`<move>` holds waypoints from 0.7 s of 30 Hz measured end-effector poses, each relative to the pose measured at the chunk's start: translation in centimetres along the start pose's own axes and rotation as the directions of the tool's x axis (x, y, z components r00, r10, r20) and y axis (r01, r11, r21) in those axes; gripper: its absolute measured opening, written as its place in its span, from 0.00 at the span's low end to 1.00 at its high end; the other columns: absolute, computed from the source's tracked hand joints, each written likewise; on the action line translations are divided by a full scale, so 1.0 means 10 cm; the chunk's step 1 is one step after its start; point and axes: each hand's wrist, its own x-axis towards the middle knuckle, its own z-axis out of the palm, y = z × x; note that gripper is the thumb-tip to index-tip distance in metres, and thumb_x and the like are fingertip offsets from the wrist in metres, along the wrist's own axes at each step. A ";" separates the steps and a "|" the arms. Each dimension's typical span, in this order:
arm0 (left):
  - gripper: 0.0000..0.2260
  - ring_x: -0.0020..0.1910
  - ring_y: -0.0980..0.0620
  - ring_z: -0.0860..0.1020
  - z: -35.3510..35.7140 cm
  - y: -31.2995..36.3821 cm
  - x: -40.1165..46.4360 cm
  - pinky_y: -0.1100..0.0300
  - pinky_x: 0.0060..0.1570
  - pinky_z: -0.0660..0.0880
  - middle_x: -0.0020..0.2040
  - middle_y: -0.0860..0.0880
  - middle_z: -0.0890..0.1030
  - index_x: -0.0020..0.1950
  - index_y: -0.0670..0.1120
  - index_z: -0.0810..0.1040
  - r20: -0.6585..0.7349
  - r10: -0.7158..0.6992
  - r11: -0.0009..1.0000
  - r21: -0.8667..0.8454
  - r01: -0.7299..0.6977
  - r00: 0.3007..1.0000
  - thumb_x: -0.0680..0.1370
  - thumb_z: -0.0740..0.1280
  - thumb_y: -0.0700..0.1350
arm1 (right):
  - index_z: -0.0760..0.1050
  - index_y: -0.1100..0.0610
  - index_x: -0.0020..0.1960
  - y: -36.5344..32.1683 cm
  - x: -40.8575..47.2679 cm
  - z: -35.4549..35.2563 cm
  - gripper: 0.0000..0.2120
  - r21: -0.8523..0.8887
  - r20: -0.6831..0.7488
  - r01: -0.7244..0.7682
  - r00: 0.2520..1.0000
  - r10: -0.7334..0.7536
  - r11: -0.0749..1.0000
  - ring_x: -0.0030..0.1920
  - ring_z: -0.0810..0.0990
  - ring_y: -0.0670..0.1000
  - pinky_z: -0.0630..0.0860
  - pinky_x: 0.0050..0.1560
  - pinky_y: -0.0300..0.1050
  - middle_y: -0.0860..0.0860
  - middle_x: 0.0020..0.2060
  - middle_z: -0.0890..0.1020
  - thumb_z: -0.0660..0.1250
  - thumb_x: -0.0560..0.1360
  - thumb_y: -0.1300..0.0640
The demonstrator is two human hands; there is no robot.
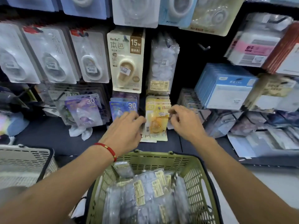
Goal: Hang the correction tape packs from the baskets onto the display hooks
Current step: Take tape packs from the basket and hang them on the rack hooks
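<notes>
Two hands work at the bottom row of the display. The left hand (127, 126), with a red string bracelet (106, 148) at the wrist, curls its fingers round the left edge of the yellow correction tape packs (156, 120). The right hand (184, 120) reaches in at their right edge with fingers bent; whether it pinches a pack or only steadies the stack I cannot tell. The packs hang or lean as a small stack low on the dark panel, between the blue "30" packs (123, 107) and a pale stack on the right, their lower ends near the dark shelf (48, 135).

These blister packs should be light and fairly stiff: thin card backing with a clear plastic bubble over the tape body. The film looks slick, so a pinch on the flat card edges near the top, close to the hang hole, should give the best control for threading a hook. The card would likely crease if bent hard.

Counted: two baskets, a green basket (194, 175) in front of the person and a grey basket (24, 160) to the left. The green one holds a heap of clear-wrapped packs (145, 191), more than ten but too overlapped to number. One bare display hook (204, 46) shows on the panel above and to the right.
</notes>
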 end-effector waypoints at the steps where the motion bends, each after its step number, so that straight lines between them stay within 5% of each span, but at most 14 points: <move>1: 0.20 0.65 0.41 0.73 0.13 0.00 -0.08 0.46 0.63 0.72 0.65 0.46 0.75 0.72 0.49 0.74 0.143 0.025 1.000 0.013 -0.027 0.989 0.79 0.65 0.43 | 0.80 0.55 0.60 0.11 -0.12 0.05 0.10 0.015 0.095 -0.076 0.993 0.074 0.997 0.48 0.82 0.58 0.77 0.45 0.53 0.53 0.49 0.85 0.63 0.82 0.59; 5: 0.21 0.73 0.43 0.68 0.70 0.01 -0.46 0.50 0.72 0.67 0.72 0.45 0.72 0.76 0.51 0.72 0.609 0.049 0.998 -0.059 -0.016 0.791 0.82 0.65 0.43 | 0.82 0.55 0.56 0.46 -0.80 0.46 0.09 -0.068 0.464 -0.288 0.838 0.286 0.955 0.51 0.84 0.58 0.82 0.51 0.53 0.53 0.47 0.86 0.63 0.83 0.56; 8: 0.20 0.76 0.44 0.66 1.11 0.12 -0.78 0.49 0.74 0.66 0.74 0.46 0.72 0.75 0.53 0.72 0.689 -0.014 0.992 -0.080 0.095 0.724 0.83 0.65 0.45 | 0.81 0.57 0.60 0.65 -1.44 0.96 0.13 -0.255 0.597 -0.358 0.672 0.438 0.898 0.57 0.84 0.60 0.81 0.57 0.50 0.58 0.55 0.86 0.64 0.83 0.51; 11: 0.20 0.77 0.43 0.64 1.41 0.27 -1.05 0.50 0.75 0.65 0.75 0.44 0.71 0.76 0.52 0.72 0.716 -0.062 0.979 -0.093 0.183 0.695 0.84 0.64 0.45 | 0.65 0.62 0.76 0.66 -2.05 1.48 0.31 -0.359 0.690 -0.379 0.508 0.516 0.853 0.68 0.77 0.62 0.76 0.64 0.52 0.62 0.70 0.74 0.70 0.81 0.48; 15: 0.20 0.77 0.43 0.64 1.56 0.42 -1.28 0.53 0.74 0.65 0.74 0.43 0.71 0.76 0.52 0.73 0.722 -0.098 0.950 -0.136 0.280 0.685 0.83 0.64 0.44 | 0.33 0.61 0.84 0.63 -2.56 1.81 0.58 -0.437 0.641 -0.240 0.593 0.488 0.867 0.79 0.64 0.64 0.69 0.76 0.53 0.67 0.81 0.54 0.77 0.77 0.54; 18: 0.19 0.75 0.44 0.65 1.59 0.47 -1.36 0.52 0.73 0.67 0.73 0.44 0.72 0.74 0.51 0.74 0.686 -0.149 0.918 -0.171 0.358 0.712 0.83 0.64 0.42 | 0.29 0.57 0.83 0.60 -2.56 1.81 0.58 -0.406 0.600 -0.294 0.628 0.495 0.865 0.79 0.64 0.63 0.70 0.76 0.52 0.65 0.82 0.52 0.74 0.77 0.66; 21: 0.18 0.74 0.44 0.67 1.63 0.52 -1.36 0.53 0.72 0.67 0.72 0.44 0.74 0.73 0.51 0.75 0.672 -0.167 0.898 -0.198 0.392 0.722 0.83 0.64 0.42 | 0.33 0.53 0.85 0.57 -2.47 1.71 0.57 -0.262 0.553 -0.528 0.604 0.574 0.808 0.74 0.71 0.62 0.74 0.72 0.52 0.62 0.80 0.61 0.74 0.76 0.67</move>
